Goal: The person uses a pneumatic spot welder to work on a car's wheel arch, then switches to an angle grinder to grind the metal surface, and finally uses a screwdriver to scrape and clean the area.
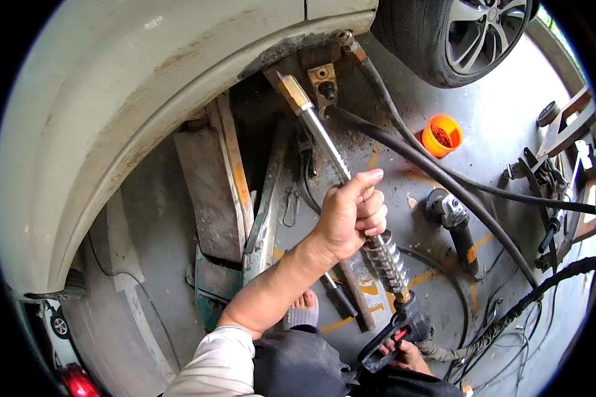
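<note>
My left hand (354, 215) is wrapped around the metal shaft of a long dent puller (324, 144), with the thumb along it. Below that fist the shaft carries a ribbed, spring-like metal sleeve (387, 264). At the tool's lower end, my right hand (407, 357) grips the black handle (414, 317), fingers by a red trigger. The brass-coloured tip (293, 91) points up at the lower sill of a white car (132, 79); whether it touches the metal I cannot tell. Close to the tip, a bolted bracket (323, 83) sits under the scraped sill.
Thick black cables (444, 165) cross the floor to the right. An orange cup (451, 126) holds small reddish bits. An angle grinder (460, 238) lies right of my left hand. A worn metal block (208, 192) stands under the car on a green base (215, 281). A wheel (414, 40) rises at far right.
</note>
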`<state>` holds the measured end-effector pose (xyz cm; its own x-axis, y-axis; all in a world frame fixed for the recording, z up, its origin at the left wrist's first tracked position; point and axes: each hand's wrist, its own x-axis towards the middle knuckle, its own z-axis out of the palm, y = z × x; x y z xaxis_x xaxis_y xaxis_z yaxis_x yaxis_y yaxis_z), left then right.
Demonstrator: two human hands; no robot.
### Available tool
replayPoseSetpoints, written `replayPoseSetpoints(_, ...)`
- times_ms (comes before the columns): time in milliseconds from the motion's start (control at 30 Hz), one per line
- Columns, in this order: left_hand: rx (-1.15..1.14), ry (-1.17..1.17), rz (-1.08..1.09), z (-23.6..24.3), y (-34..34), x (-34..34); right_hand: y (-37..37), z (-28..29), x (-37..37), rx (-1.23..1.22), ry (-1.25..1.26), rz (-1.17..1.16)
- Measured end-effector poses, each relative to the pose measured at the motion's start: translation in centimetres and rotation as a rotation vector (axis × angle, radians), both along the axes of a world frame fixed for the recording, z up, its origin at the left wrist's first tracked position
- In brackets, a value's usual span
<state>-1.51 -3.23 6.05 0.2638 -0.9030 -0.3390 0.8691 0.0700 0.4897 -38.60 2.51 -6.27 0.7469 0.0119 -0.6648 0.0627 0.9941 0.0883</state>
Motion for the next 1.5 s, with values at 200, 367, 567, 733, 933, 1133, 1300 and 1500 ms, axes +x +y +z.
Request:
replayPoseSetpoints(200, -0.026, 0.004, -0.005, 0.5, -0.4, 1.7, -0.8, 0.9, 2.1, -0.055, -0.050, 0.042)
replayPoseSetpoints(367, -0.034, -0.011, -0.020, 0.7, -0.6, 1.9, -0.4, -1.0, 1.2, -0.019, -0.099, 0.135)
replayPoseSetpoints(567, -0.033, -0.003, -0.028, 0.9, -0.3, 2.4, -0.4, 0.9, 1.9, -0.015, -0.012, 0.116)
replayPoseSetpoints(733, -0.055, 0.021, -0.035, 0.7, -0.6, 2.5, -0.3, 0.5, 1.2, -0.040, -0.048, 0.121)
replayPoseSetpoints(933, -0.033, 0.034, -0.035, 0.9, -0.5, 2.7, 0.0, 2.0, 2.2, -0.110, 0.061, 0.108)
replayPoseSetpoints(1133, -0.029, 0.043, -0.030, 1.4, -0.6, 2.4, 0.5, 1.9, 1.0, -0.024, -0.021, 0.041)
replayPoseSetpoints(1300, -0.024, 0.061, -0.002, 1.7, -0.6, 2.1, 0.7, 2.5, 0.9, -0.057, -0.007, -0.002)
replayPoseSetpoints(1500, -0.002, 0.060, -0.011, 1.4, -0.6, 2.2, 0.9, 3.6, 1.7, -0.114, 0.074, 0.030)
